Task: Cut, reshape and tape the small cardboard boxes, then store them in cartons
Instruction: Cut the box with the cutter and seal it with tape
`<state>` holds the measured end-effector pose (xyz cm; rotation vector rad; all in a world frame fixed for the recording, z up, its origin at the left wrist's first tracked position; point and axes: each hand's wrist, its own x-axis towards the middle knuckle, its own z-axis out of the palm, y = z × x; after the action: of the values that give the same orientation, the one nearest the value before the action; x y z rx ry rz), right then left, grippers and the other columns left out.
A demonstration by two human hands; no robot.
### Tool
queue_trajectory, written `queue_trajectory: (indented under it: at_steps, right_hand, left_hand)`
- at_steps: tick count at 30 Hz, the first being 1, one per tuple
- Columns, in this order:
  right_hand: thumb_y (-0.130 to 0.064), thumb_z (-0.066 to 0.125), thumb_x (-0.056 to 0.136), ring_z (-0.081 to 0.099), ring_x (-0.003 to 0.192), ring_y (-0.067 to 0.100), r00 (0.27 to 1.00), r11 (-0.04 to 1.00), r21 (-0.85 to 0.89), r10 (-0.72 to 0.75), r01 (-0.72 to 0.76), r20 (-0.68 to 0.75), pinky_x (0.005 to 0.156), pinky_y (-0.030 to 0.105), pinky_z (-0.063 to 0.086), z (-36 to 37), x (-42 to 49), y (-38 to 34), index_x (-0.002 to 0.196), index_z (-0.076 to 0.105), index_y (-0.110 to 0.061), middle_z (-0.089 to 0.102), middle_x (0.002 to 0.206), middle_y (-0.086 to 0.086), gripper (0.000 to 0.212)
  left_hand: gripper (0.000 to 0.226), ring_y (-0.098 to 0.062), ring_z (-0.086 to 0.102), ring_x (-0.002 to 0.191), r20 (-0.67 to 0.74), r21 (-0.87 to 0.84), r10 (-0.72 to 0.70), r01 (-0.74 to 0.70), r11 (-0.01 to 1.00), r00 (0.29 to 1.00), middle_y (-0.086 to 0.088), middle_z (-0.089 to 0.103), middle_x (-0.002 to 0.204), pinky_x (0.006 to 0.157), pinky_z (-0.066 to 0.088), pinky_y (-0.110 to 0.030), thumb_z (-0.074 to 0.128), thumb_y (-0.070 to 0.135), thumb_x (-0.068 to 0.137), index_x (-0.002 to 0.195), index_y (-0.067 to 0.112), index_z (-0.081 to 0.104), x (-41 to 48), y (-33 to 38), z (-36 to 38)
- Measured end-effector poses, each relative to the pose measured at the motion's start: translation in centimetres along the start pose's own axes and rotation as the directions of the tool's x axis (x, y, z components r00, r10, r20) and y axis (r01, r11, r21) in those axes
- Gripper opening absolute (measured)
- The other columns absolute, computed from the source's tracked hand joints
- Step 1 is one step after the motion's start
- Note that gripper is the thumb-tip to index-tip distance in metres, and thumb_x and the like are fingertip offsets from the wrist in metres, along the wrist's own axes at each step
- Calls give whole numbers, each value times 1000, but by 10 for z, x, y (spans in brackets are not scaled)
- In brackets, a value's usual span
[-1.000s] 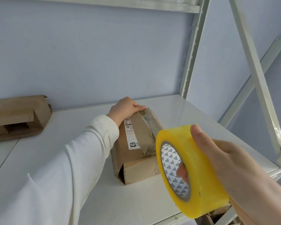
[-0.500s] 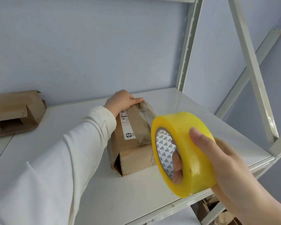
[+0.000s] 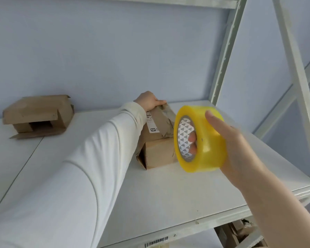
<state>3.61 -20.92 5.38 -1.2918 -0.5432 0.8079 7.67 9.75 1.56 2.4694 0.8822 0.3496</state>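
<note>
Left hand (image 3: pixel 149 102) grips the far top edge of the small cardboard box (image 3: pixel 157 151), mid-shelf (image 3: pixel 168 194). Right hand (image 3: pixel 236 149) holds the tape roll (image 3: pixel 206 140), fingers through the core, near the box. Best practice: anchor the tape end on a side wall, then pull it across the flaps pressed flat.

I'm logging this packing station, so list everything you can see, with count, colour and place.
Tape roll: one, yellow, held above the shelf.
Labelled box: one, brown, mid-shelf.
Open box: one, brown, back left of shelf.
Shelf: one, white; barcode sticker on its front edge.
Cardboard scraps: brown, below the shelf, count unclear.
Left hand: white sleeve, grips the labelled box's top.
Right hand: grips the tape roll, fingers through its core.
</note>
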Motion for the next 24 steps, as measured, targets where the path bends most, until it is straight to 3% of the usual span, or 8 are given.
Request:
queue_trajectory:
  at_steps: [3,7,11,13,15,19,22,24]
  right_hand:
    - [-59,82,38,71,74,18,992,993,79,-95,89,82,59,27,56,-14,-6,20,82,76,-16,74,85,6,62]
    - [-82,67,38,69,67,8,976,975,-43,-219,219,-2,62,21,55,-5,-4,30,68,76,-33,73,71,-3,58]
    - [-56,73,60,64,48,15,988,980,-143,-143,135,-51,47,24,51,11,-11,20,61,67,-5,67,54,9,52]
    - [-48,75,60,62,45,17,997,990,-135,-48,41,-53,43,23,50,14,-21,21,63,64,-5,66,54,13,45]
    - [-47,62,69,60,43,17,999,986,-162,19,-24,-34,43,21,48,16,-28,28,55,61,-8,65,51,13,42]
    - [-39,57,82,57,39,9,993,978,-193,64,-83,-102,39,13,43,11,-24,35,55,61,-11,64,48,7,39]
    - [-39,59,77,57,37,10,992,982,-170,71,-88,-103,36,14,42,12,-24,31,66,61,-9,63,46,7,32]
    - [-43,58,69,59,38,14,992,986,-142,80,-93,-96,36,16,43,12,-25,29,70,62,-6,63,48,11,37]
  left_hand:
    - [52,-19,45,60,-11,6,-30,30,1000,999,-1,41,56,55,29,-27,56,50,87,53,13,45,4,-1,1]
    - [56,-13,39,52,-16,11,-46,46,999,999,-1,38,54,53,26,-27,56,50,87,49,15,36,3,-1,0]
    - [56,-14,37,51,-36,17,-61,62,998,997,-1,35,54,51,24,-26,56,49,87,49,15,33,0,2,1]
    - [56,-15,40,53,-37,34,-68,70,997,997,-1,37,55,52,26,-27,56,51,87,50,15,35,0,2,2]
    - [52,-18,48,62,-42,36,-77,78,996,996,0,44,59,59,32,-27,56,54,85,53,15,43,2,0,3]
    - [49,-20,53,74,-37,24,-66,67,997,997,1,50,64,69,37,-27,56,55,85,57,16,51,2,-2,3]
    - [40,-20,56,84,-7,39,-3,3,999,1000,-3,61,81,74,39,-28,51,50,90,80,15,67,-3,-1,4]
    - [38,-20,53,114,-16,-16,115,-115,993,993,-3,61,119,92,38,-29,44,42,96,118,17,63,-10,5,-3]
